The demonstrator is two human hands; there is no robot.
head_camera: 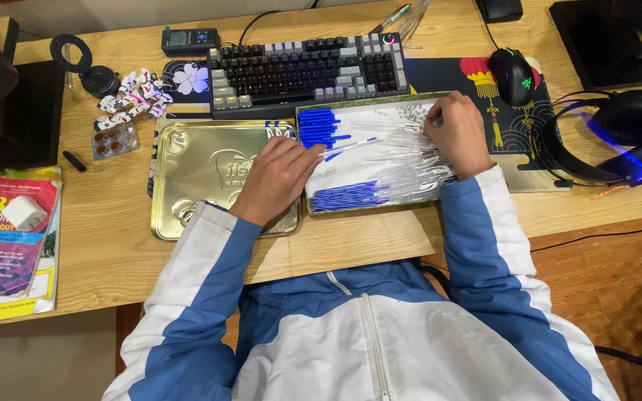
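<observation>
A shallow tin tray [374,206] lies on the wooden desk, filled with clear pen barrels [403,167], blue pen caps [324,126] at its upper left and more blue parts [343,196] at its lower left. My left hand [276,177] pinches one end of a clear pen barrel with a blue tip [354,145], held over the tray. My right hand [458,134] rests on the tray's right side, fingers closed around the other end of that barrel among small springs [414,113]. An empty gold tin lid [202,174] lies under my left wrist.
A keyboard [306,70] stands behind the tray, a mouse [513,76] on a mat to the right, a headset [618,137] at far right. Left side holds a pill blister [114,141], wrapped sweets [134,99], books [9,245] with a white charger [24,212].
</observation>
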